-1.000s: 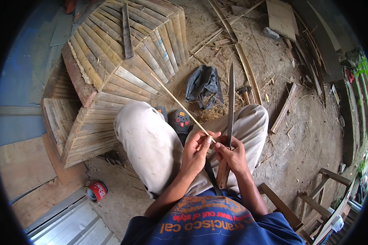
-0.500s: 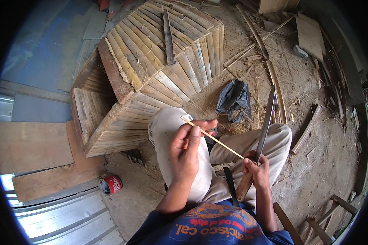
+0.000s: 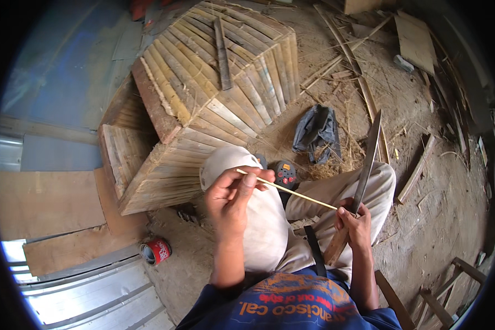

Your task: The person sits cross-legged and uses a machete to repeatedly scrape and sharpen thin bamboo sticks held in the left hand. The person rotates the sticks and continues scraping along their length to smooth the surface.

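Note:
A thin, pale bamboo stick [image 3: 300,193] slants between my two hands across my lap. My left hand [image 3: 232,201] pinches its upper end between thumb and fingers, above my left knee. The stick's other end meets the thumb and fingers of my right hand [image 3: 355,223]. That same hand is closed round a long knife [image 3: 368,159], its dark blade pointing up and away. The wooden handle [image 3: 335,247] comes out below the hand, towards my body. Part of the grip is hidden by the fingers.
A large slatted bamboo structure [image 3: 203,104] stands ahead on the left, with a loose slat [image 3: 223,52] on top. A black plastic bag [image 3: 317,132] lies on the dirt floor amid shavings. Near the metal sheets is a red can [image 3: 157,251]. Wooden strips [image 3: 416,169] lie to the right.
My left hand has moved left and slightly down, tilting the stick flatter. My right hand and the knife have shifted slightly right.

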A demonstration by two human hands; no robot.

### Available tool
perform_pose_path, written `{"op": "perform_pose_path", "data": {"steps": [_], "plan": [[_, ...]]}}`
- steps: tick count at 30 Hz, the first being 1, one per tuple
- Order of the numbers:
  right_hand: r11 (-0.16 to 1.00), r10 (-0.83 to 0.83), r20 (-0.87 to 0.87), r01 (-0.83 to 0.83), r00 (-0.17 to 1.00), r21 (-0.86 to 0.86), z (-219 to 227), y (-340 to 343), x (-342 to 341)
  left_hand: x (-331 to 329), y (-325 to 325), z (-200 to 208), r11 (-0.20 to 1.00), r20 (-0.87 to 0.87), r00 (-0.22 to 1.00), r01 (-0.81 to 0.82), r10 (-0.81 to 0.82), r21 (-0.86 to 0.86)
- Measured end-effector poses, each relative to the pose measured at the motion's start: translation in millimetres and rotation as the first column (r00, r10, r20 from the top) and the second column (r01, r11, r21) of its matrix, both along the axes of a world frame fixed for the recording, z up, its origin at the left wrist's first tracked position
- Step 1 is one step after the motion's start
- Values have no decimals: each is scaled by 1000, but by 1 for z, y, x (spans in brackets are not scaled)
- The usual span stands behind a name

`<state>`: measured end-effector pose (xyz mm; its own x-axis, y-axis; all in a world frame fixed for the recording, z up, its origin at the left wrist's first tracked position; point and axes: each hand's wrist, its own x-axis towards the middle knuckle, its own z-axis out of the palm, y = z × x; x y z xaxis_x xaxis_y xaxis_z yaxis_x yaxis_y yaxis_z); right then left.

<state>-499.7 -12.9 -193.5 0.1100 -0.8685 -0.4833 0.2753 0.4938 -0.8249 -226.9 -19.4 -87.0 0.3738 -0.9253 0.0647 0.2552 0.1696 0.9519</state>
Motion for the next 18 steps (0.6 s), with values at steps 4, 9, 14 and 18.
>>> {"op": "perform_pose_path", "data": {"steps": [4,9,14,18], "plan": [[1000,-25,-85,25,996,1,4,-4,-10,8,3,5,996,116,989,-93,93,-7],[994,-84,-111,75,990,-78,12,-14,-29,23,10,11,988,446,882,143,-152,56],[978,-182,-157,162,971,-127,27,-20,-45,37,7,24,941,811,482,228,-331,249],[972,-203,-205,171,957,-163,33,-23,-53,21,6,17,845,806,302,351,-510,403]]}}
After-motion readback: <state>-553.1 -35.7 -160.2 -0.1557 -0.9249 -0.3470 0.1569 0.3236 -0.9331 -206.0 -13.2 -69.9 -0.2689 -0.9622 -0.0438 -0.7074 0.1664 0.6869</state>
